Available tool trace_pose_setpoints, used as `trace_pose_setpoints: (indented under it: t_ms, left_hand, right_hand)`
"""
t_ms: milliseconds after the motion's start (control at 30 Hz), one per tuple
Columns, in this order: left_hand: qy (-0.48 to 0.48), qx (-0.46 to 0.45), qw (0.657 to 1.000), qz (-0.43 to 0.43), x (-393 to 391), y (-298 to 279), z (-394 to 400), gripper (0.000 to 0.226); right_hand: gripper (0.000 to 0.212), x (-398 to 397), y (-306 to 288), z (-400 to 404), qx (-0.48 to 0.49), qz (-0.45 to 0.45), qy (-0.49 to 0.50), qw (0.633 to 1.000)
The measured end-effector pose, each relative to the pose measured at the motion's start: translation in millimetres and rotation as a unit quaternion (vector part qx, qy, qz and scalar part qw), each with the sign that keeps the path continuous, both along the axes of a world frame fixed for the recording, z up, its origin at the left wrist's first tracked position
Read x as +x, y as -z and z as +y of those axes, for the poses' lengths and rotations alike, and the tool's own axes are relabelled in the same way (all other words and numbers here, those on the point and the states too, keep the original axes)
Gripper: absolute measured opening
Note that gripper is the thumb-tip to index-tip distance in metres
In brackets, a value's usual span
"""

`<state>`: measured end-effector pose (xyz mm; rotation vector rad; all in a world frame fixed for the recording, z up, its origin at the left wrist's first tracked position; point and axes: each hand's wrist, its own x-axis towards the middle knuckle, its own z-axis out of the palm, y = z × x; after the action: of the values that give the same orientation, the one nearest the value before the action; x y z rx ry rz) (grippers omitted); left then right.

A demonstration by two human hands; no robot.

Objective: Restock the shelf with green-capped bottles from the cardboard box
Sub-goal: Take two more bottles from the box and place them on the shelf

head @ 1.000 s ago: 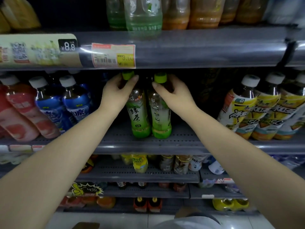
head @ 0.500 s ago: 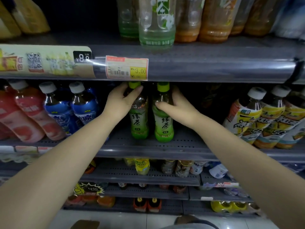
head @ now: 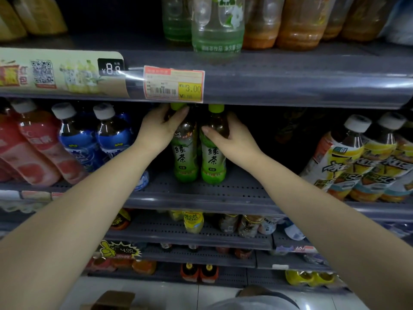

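Observation:
Two green-capped tea bottles stand upright side by side on the grey perforated shelf (head: 201,193). My left hand (head: 158,128) wraps the neck and shoulder of the left green-capped bottle (head: 185,159). My right hand (head: 232,139) grips the upper body of the right green-capped bottle (head: 212,164). Both caps sit just under the upper shelf's price rail. A corner of the cardboard box (head: 116,298) shows on the floor at the bottom edge; its contents are hidden.
Blue-labelled bottles (head: 80,139) and pink ones stand left of my hands, yellow-labelled bottles (head: 348,162) at the right. A dark gap lies right of the green bottles. The upper shelf rail (head: 290,86) hangs low overhead. Lower shelves hold small bottles.
Both hands pushed the two bottles further back on the shelf and stood them straighter. My view has tilted down slightly, so the shelves sit lower in frame.

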<state>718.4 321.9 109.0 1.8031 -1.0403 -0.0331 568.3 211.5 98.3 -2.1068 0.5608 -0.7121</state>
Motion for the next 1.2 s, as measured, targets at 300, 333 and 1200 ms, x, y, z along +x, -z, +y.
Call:
trace_pose_setpoints:
  t_ms: [300,333,1200]
  left_hand:
    - [0.018,-0.006,0.997,0.068,-3.1,8.1,2.6,0.020]
    - [0.021,-0.006,0.997,0.075,-2.6,7.3,2.5,0.019]
    - [-0.005,0.036,0.996,0.085,-46.2,80.8,227.4,0.056]
  right_hand:
    - [0.054,3.8,0.8,-6.0,-0.011,0.007,-0.012,1.000]
    - [0.054,3.8,0.9,-6.0,-0.014,0.006,-0.015,1.000]
    - [0.050,-30.9,39.1,188.5,0.069,-0.022,-0.013,0.997]
